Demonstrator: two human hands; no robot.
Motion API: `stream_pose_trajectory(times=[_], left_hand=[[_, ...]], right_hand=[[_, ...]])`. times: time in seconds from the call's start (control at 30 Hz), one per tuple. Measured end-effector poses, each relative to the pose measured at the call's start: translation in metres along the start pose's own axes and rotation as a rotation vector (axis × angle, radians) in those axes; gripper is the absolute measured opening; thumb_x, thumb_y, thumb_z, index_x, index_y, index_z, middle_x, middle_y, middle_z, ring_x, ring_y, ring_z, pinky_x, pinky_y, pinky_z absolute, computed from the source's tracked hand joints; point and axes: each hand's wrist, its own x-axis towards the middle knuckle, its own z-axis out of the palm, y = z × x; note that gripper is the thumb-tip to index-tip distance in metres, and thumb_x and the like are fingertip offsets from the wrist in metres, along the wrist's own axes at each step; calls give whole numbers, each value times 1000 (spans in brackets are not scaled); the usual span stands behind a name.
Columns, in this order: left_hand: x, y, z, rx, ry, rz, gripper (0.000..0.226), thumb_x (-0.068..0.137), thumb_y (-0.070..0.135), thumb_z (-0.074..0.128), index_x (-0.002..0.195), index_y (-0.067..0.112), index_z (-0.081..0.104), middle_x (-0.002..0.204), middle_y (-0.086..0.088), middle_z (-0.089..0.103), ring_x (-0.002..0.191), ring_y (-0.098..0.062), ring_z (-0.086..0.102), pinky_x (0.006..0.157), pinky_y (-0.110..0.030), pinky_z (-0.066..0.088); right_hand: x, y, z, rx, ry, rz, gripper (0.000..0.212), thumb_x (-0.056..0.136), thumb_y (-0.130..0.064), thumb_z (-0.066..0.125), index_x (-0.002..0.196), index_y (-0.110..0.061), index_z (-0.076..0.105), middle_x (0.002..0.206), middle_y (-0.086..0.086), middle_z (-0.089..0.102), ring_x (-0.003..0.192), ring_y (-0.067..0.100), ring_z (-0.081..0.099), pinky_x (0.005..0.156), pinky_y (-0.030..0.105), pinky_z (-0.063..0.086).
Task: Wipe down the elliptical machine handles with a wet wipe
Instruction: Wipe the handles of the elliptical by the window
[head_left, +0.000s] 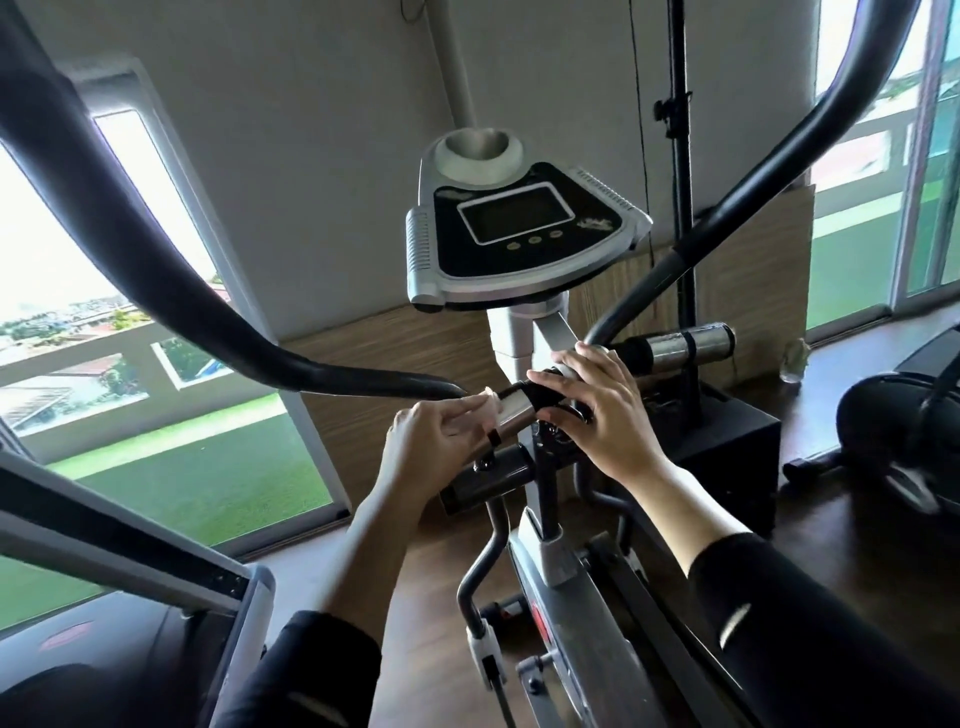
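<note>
Chrome handle grip (511, 413) under a wet wipe (491, 408).
The left hand (441, 441) pinches the pale wipe against it; the right hand (597, 410) clasps the black handlebar (535, 399) beside, below the console (519, 223).

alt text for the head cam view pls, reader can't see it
A person's left hand pinches what looks like a pale wipe against the metal grip of an elliptical's short handlebar, while the right hand holds the bar's middle. The console sits above.
</note>
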Motion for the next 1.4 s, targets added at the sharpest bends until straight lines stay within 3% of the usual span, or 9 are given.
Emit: stream_pose_trajectory(times=[0.2,0.37,0.53,0.67,0.77,0.93,1.2,1.3,1.4], left_hand=[[-11,-1,3,20,144,69,25,79,34,76,103,33,74,86,6,74,67,1,58,62,-5,38],[-18,-7,31,68,305,274,33,73,22,77,106,19,74,102,0,73,90,-19,65,83,-44,54],[-43,-42,32,255,506,474,30,82,23,65,109,14,72,109,-5,70,99,-17,56,94,-39,44],[-46,-40,29,218,495,368,27,82,26,64,105,14,74,102,-4,68,92,-17,53,82,-40,50],[-49,-29,25,135,456,224,32,69,18,84,100,21,75,96,1,67,92,-15,51,78,-35,48],[-59,-13,18,1,420,110,31,71,16,83,99,27,75,97,4,67,90,-21,58,78,-30,37],[-108,-18,30,-277,306,80,23,72,12,82,90,26,77,91,7,71,85,-4,56,77,-40,53],[-135,-24,39,-264,117,112,18,75,15,80,87,28,78,91,8,74,87,-13,64,78,-39,55],[-168,-34,47,-377,-155,75,17,78,22,76,89,35,77,95,13,72,93,-11,64,85,-35,52]], right_hand=[[-1,-1,1,-21,-37,22,51,89,-60,43,128,-32,60,139,4,53,138,22,32,114,55,25],[-2,-5,-3,-70,-107,66,58,88,-69,34,132,-37,54,147,0,45,144,18,25,121,45,11],[-2,-9,-3,-62,-134,108,61,88,-73,27,134,-42,49,150,-2,41,146,19,20,121,41,4],[1,-15,-9,-85,-196,131,56,88,-67,36,136,-41,46,152,-1,37,147,21,17,120,40,3],[-3,-29,-14,-98,-204,157,52,90,-55,50,137,-34,49,154,-1,33,147,21,16,120,43,15],[-35,-67,-19,-161,-162,211,57,91,-59,34,131,-26,57,139,0,51,130,18,43,108,38,39],[-101,-119,-35,-281,-231,424,57,91,-56,31,129,-23,57,125,-5,58,117,17,51,100,36,43],[-145,-138,-39,-406,-259,544,39,96,-43,46,129,-23,56,123,-4,59,115,19,52,98,35,43],[-193,-174,-38,-487,-260,682,46,94,-49,36,124,-22,60,119,-1,61,111,22,56,94,37,45]])
